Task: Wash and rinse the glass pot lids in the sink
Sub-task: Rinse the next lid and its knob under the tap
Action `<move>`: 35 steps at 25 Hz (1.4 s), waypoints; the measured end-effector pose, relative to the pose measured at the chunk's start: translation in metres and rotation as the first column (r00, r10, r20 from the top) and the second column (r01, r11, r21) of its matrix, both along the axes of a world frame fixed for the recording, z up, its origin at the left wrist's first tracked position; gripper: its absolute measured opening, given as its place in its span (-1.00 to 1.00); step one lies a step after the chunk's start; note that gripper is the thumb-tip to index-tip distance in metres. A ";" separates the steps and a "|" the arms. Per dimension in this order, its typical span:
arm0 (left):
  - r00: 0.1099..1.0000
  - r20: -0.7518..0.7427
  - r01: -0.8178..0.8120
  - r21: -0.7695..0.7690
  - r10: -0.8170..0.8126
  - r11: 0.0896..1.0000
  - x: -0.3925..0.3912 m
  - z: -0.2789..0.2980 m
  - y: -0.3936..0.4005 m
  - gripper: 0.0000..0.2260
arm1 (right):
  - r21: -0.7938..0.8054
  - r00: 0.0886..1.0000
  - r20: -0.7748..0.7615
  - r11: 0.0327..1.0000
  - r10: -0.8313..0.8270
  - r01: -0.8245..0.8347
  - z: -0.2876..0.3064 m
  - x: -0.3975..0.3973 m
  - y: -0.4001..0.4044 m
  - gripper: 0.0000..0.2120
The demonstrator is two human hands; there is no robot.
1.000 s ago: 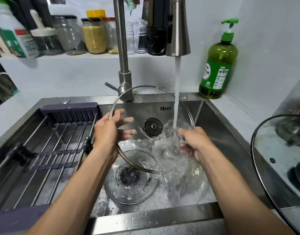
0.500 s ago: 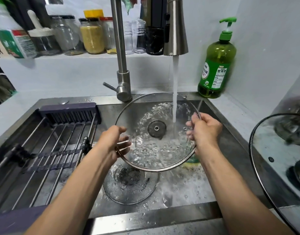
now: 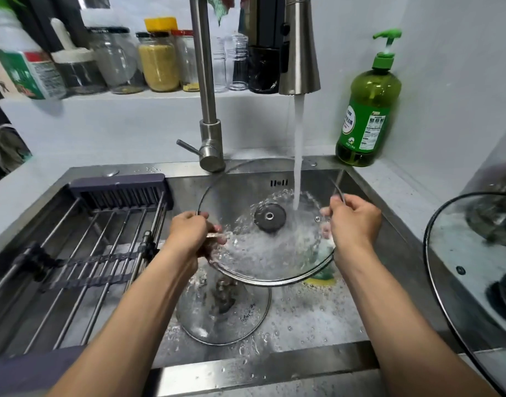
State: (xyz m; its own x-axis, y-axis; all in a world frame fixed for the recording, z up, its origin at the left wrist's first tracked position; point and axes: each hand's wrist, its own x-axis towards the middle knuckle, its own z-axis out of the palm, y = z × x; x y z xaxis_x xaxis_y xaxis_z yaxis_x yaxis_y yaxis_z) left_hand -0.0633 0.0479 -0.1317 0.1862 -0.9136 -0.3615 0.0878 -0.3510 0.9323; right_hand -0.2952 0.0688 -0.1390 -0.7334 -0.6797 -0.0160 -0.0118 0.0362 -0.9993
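Head view: we hold a large glass lid (image 3: pixel 246 196) over the sink (image 3: pixel 389 239), tilted, under the running stream (image 3: pixel 298 153) from the faucet head (image 3: pixel 299 53). Left hand (image 3: pixel 189 233) grips the lid's left rim, fingers curled under the glass; right hand (image 3: pixel 353 222) grips the right rim, fingers curled round the edge. Hands are well apart, one on each side. Water hits the glass just right of the black knob (image 3: pixel 270 217) and splashes across the surface. A second glass lid (image 3: pixel 226 316) lies flat on the sink floor below, over the drain. A yellow-green sponge (image 3: pixel 322 277) sits partly hidden behind the held lid (only a corner shows). A wire rack (image 3: pixel 83 253) spans the sink's left side. A green soap bottle (image 3: pixel 367 110) stands at the back right corner. A third lid (image 3: pixel 435 267) rests on the counter at right.
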 end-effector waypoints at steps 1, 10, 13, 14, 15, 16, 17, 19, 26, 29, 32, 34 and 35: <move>1.000 -0.023 -0.002 -0.005 0.002 1.000 -0.001 0.001 0.001 -0.86 | 0.084 0.999 0.044 0.996 -0.002 -0.002 -0.006 -0.005 -0.002 -0.84; 1.000 -0.003 0.001 -0.112 -0.001 0.994 -0.001 0.003 0.005 -0.90 | 0.327 0.981 0.180 0.936 0.075 -0.132 -0.009 -0.003 -0.006 -0.85; 1.000 -0.009 -0.029 -0.190 0.028 0.981 0.001 0.002 0.002 -0.89 | 0.339 0.949 0.301 0.919 0.096 -0.200 -0.009 0.000 -0.007 -0.83; 0.999 -0.022 -0.041 -0.213 0.037 0.976 0.002 0.003 0.002 -0.87 | 0.310 0.925 0.367 0.925 0.098 -0.221 -0.009 0.000 -0.007 -0.82; 0.998 -0.050 -0.057 -0.233 0.047 0.971 0.002 0.004 0.002 -0.82 | 0.279 0.893 0.440 0.931 0.096 -0.237 -0.009 -0.001 -0.006 -0.80; 0.994 -0.095 -0.076 -0.249 0.053 0.966 0.003 0.005 0.001 -0.76 | 0.249 0.856 0.508 0.935 0.095 -0.251 -0.010 -0.001 -0.006 -0.81; 0.987 -0.156 -0.089 -0.254 0.050 0.963 0.004 0.007 0.001 -0.70 | 0.214 0.822 0.560 0.941 0.102 -0.263 -0.011 -0.001 -0.006 -0.83; 0.950 -0.314 -0.077 -0.233 0.000 0.969 0.003 0.011 0.001 -0.60 | 0.105 0.771 0.619 0.957 0.150 -0.270 -0.010 0.001 -0.006 -0.82; 0.881 -0.255 0.371 -0.155 -0.400 0.916 -0.006 0.017 0.013 -0.43 | 0.008 0.776 0.630 0.998 0.038 -0.056 -0.005 -0.005 -0.006 -0.82; 0.862 -0.114 0.480 -0.125 -0.493 0.868 -0.005 0.020 0.023 -0.44 | 0.070 0.842 0.539 0.997 -0.009 -0.034 -0.006 -0.003 -0.008 -0.82; 0.930 -0.098 0.341 -0.133 -0.355 0.931 -0.006 0.024 0.029 -0.53 | 0.191 0.892 0.450 0.972 0.036 -0.136 -0.009 0.001 -0.010 -0.83; 0.958 -0.021 0.278 -0.174 -0.285 0.945 -0.006 0.027 0.034 -0.59 | 0.262 0.902 0.410 0.930 0.135 -0.259 -0.009 0.004 -0.010 -0.79; 0.966 0.052 0.260 -0.209 -0.255 0.943 -0.007 0.029 0.037 -0.62 | 0.283 0.901 0.392 0.908 0.184 -0.308 -0.008 0.007 -0.009 -0.75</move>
State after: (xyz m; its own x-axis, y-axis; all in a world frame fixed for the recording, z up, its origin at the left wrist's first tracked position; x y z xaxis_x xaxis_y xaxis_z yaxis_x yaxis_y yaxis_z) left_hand -0.0704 0.0851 -0.1031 -0.0594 -0.9865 -0.1523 -0.0029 -0.1524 0.9883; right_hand -0.2886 0.0595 -0.1475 -0.4467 -0.7461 -0.4937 0.2824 0.4060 -0.8692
